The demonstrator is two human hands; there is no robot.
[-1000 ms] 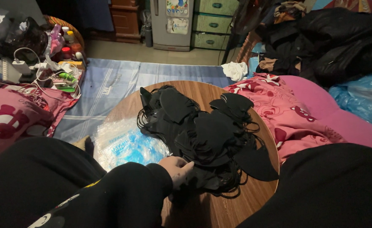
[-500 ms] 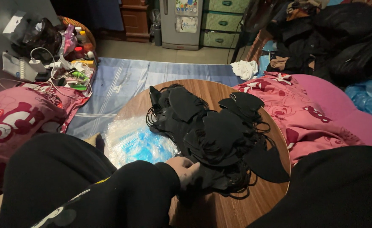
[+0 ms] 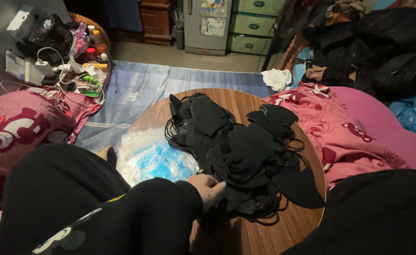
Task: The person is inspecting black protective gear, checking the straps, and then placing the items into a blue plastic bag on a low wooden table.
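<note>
A heap of black face masks (image 3: 241,151) with tangled ear loops covers the middle of a round wooden table (image 3: 144,120). My left hand (image 3: 209,189), coming out of a black sleeve, is at the near edge of the heap, its fingers curled onto a black mask there. A clear plastic bag with blue contents (image 3: 153,160) lies on the table just left of that hand. My right arm's black sleeve (image 3: 382,212) fills the lower right; the hand itself is out of sight.
Pink printed cushions lie to the left (image 3: 19,127) and right (image 3: 349,137) of the table. A blue striped mat (image 3: 170,82) stretches beyond it. A small side table with bottles and cables (image 3: 75,56) stands far left, drawers (image 3: 255,23) at the back, dark clothes (image 3: 387,47) far right.
My left hand stays at the near edge of the mask heap, fingers shifted slightly. The view has tilted a little, showing more of the room on the left.
</note>
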